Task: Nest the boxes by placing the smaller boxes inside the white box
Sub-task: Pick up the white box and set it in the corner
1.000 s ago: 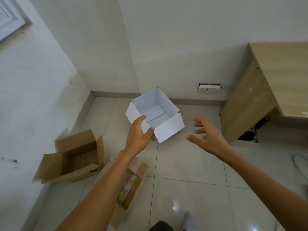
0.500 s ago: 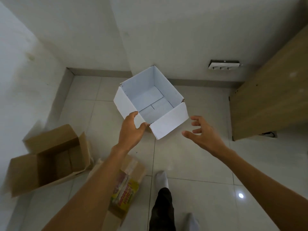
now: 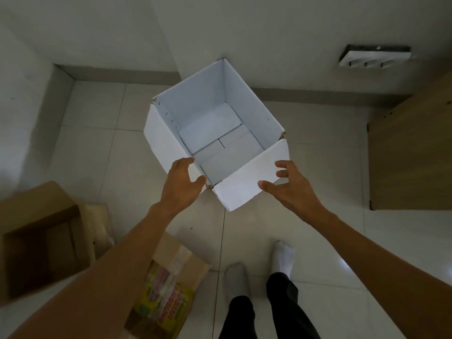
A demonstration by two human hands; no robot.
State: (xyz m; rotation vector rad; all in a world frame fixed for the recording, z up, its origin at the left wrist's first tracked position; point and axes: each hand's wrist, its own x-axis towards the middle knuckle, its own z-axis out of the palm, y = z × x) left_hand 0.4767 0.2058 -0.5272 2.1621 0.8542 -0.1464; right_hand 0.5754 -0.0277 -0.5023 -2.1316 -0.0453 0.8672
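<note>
An open, empty white box [image 3: 247, 184] stands on the tiled floor ahead of me, turned corner-on. My left hand [image 3: 182, 185] grips its near-left wall, thumb over the rim. My right hand [image 3: 289, 185] has its fingers spread at the outside of the near-right wall, touching or just off it. A brown open cardboard box [image 3: 41, 238] lies at the left. A smaller brown box with a colourful printed label [image 3: 171, 287] lies below my left forearm, which partly hides it.
Walls meet in a corner behind the white box. A wooden cabinet [image 3: 411, 155] stands at the right, with a power strip [image 3: 374, 58] on the wall above. My socked feet [image 3: 259, 267] stand on the tiles near the bottom.
I have stepped closer, so the white box looks larger. My right hand moved in from open air to the box's near-right wall. My left hand kept its grip.
</note>
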